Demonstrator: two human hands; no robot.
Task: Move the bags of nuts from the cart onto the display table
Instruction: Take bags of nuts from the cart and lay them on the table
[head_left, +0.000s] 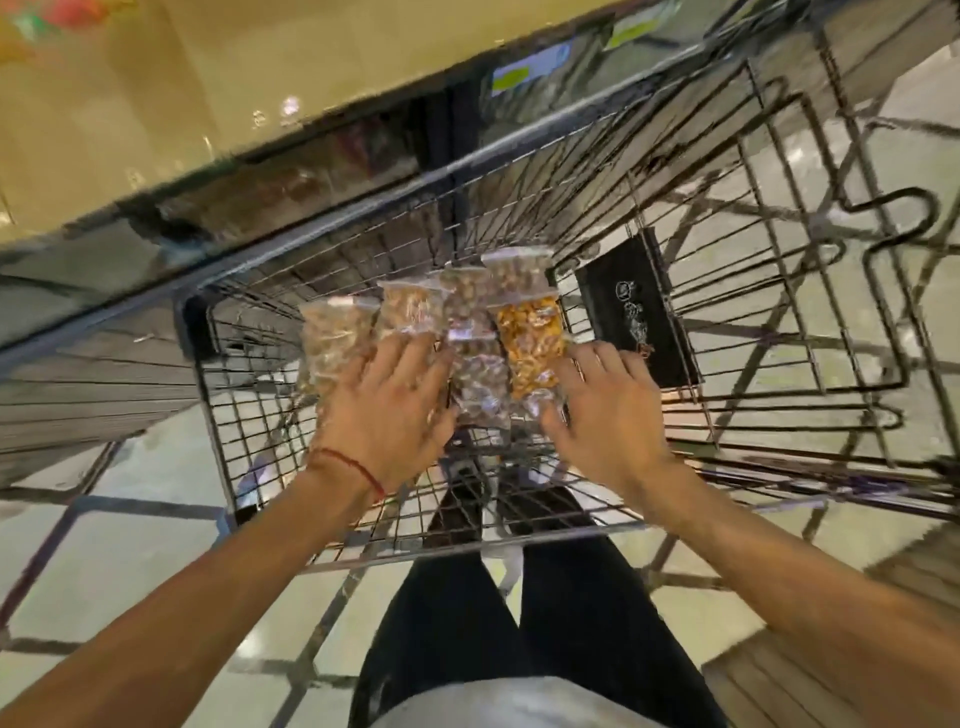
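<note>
A shop: wire cart, shelf price labels, tiled floor.

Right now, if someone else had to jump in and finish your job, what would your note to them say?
Left hand: open, fingers spread flat on the left side of the pile of bags.
Right hand: open, beside the orange bag, thumb at the pile's edge, gripping nothing.
Bags of nuts: all bunched together on the floor of the cart. A black card lies to their right.
Done: both hands have reached the bags, but none is lifted.
Left: gather the bags, lift them out and set them on the display table.
</note>
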